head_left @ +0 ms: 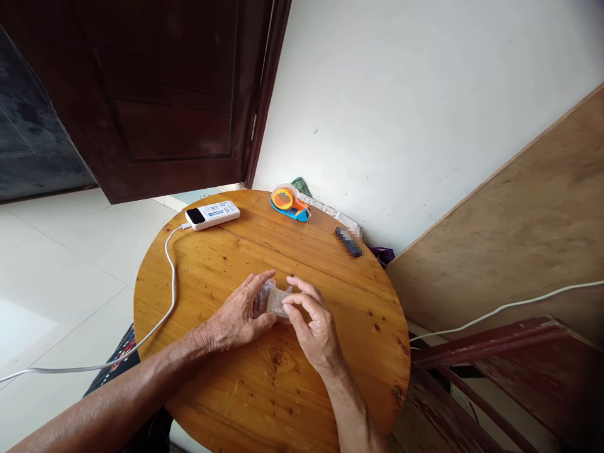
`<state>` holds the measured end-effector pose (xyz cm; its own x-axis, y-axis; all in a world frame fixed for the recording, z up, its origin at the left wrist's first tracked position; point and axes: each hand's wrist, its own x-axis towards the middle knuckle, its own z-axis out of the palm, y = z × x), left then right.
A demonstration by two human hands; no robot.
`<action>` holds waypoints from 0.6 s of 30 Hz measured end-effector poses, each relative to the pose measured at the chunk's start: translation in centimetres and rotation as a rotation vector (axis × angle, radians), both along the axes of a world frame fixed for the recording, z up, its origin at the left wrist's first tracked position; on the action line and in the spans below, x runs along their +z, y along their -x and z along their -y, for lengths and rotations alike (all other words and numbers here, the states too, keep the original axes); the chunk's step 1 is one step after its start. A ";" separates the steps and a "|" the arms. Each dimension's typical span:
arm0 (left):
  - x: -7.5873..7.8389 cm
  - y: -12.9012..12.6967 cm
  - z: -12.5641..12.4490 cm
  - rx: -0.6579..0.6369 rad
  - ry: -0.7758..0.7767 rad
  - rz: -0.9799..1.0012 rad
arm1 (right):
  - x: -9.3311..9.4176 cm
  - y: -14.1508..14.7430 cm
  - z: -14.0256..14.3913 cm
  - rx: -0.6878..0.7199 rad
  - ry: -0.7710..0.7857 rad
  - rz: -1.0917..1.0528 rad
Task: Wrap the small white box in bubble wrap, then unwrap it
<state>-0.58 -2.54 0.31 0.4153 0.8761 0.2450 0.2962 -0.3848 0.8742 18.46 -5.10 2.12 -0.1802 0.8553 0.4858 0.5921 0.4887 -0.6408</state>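
Left hand (240,314) and right hand (314,327) meet at mid-table over a small packet (278,301) in clear wrap. Both are partly closed: left fingers curl round the packet's left end, right fingertips pinch its right end. The packet sits low, at or just above the table (226,377); contact is unclear.

Risk: the wrap looks slick and the pinch is light, so the packet could slip or its film tear if the hands pull unevenly.

Room: bare wood near and right of the hands, then the round edge drops off. The cable (170,277) runs down the left to the power bank (212,215); the left forearm could snag it. The tape dispenser (289,202) and a dark stick (348,241) lie far, well apart.
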 end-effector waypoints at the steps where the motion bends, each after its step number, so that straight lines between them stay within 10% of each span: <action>1: 0.0 0.0 0.0 -0.004 -0.005 0.001 | 0.0 0.0 0.0 -0.009 -0.013 -0.008; 18: -1.3 -0.3 0.6 -0.132 0.038 0.084 | 2.3 -0.4 0.0 -0.059 0.014 -0.142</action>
